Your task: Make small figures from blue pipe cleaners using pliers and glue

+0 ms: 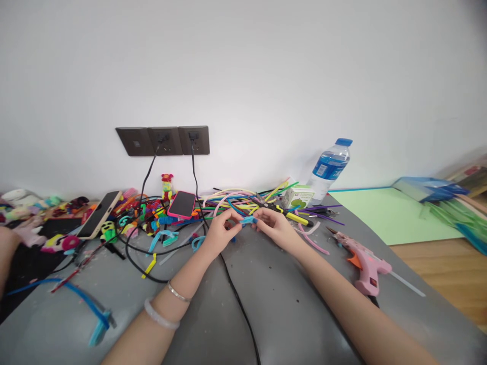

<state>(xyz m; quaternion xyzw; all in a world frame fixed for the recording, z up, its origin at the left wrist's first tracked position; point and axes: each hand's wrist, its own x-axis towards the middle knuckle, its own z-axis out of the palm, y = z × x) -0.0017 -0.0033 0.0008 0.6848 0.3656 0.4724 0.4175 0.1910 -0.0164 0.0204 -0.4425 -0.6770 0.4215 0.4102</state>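
Between my two hands, above the middle of the grey table, is a short light-blue fuzzy piece that looks like pipe cleaner (248,220). My left hand (223,230) pinches its left end between thumb and fingers. The right end is in the pinch of my right hand (276,228). Just behind the hands lies a heap of coloured pipe cleaners (232,196), with yellow-and-black handled pliers (297,218) beside my right hand. Light-blue bent pipe cleaners (163,239) rest to the left of my left hand.
A pink glue gun (367,266) lies at the right, near a water bottle (329,170) and a small box (299,196). Black cables (238,299) cross the table from wall sockets (163,141). Phones (182,205) and fuzzy figures (108,231) crowd the left. Another person's arm (7,253) shows at the left edge.
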